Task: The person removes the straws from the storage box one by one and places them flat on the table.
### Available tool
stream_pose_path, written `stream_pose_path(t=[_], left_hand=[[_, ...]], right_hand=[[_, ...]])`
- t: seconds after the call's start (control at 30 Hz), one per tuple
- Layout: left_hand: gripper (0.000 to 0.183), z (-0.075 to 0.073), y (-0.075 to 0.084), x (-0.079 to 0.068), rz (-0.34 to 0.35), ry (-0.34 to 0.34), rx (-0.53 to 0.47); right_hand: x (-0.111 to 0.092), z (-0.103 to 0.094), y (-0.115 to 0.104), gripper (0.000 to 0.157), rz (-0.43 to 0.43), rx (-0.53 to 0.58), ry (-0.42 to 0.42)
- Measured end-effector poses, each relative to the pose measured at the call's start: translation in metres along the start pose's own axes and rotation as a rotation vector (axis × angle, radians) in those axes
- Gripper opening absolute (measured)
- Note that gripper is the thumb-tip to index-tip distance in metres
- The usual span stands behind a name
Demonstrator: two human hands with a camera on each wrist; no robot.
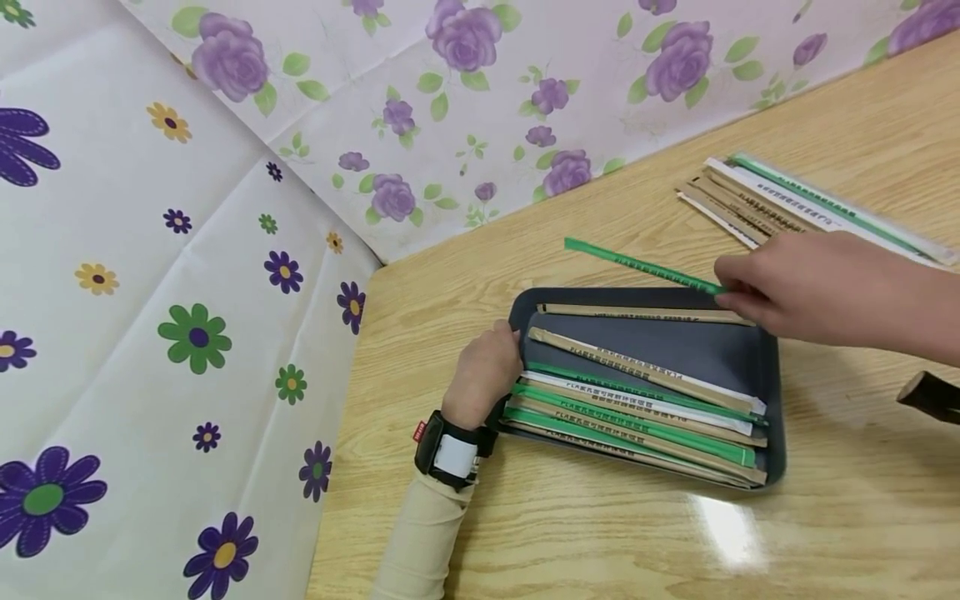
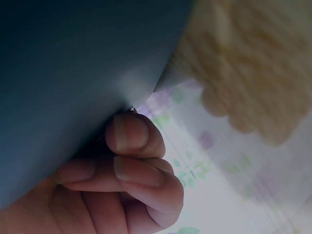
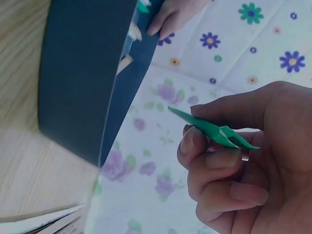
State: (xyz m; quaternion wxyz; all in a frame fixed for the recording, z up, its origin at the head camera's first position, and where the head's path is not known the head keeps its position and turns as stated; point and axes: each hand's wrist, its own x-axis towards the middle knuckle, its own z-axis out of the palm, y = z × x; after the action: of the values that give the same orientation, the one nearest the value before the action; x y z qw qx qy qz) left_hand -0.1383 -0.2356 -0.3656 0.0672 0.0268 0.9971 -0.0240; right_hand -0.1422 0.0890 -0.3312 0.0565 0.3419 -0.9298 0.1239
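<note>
My right hand (image 1: 802, 287) pinches a green paper-wrapped straw (image 1: 637, 265) by one end and holds it above the far edge of a dark grey tray (image 1: 774, 400). The right wrist view shows the torn-looking near end of this green wrapper (image 3: 222, 135) between thumb and fingers. My left hand (image 1: 483, 371) grips the tray's left end, fingers (image 2: 139, 170) curled against its wall. Several wrapped straws in green, white and brown paper lie side by side in the tray's near half. A slanted brown straw (image 1: 600, 352) and another brown straw (image 1: 637, 313) lie farther back.
A pile of wrapped straws (image 1: 795, 200) lies on the wood-grain table (image 1: 442, 300) at the back right, partly behind my right hand. A dark object with a brown end (image 1: 930, 396) shows at the right edge. Flowered sheets (image 1: 405, 108) border the table behind and to the left.
</note>
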Motion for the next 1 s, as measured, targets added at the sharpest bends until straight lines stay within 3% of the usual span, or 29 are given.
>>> stream_pose_path(t=[0.43,0.73,1.0], left_hand=[[0.031,0.000,-0.001,-0.002,0.015,0.013,-0.002],[0.030,0.001,-0.002,-0.003,0.019,0.022,-0.009],[0.031,0.000,-0.001,-0.003,0.016,0.023,0.001]], right_hand=[[0.007,0.000,0.033,0.026,0.107,-0.028,-0.040],[0.011,0.008,0.057,0.022,0.227,-0.041,-0.158],[0.011,0.006,0.065,0.022,0.287,-0.068,-0.194]])
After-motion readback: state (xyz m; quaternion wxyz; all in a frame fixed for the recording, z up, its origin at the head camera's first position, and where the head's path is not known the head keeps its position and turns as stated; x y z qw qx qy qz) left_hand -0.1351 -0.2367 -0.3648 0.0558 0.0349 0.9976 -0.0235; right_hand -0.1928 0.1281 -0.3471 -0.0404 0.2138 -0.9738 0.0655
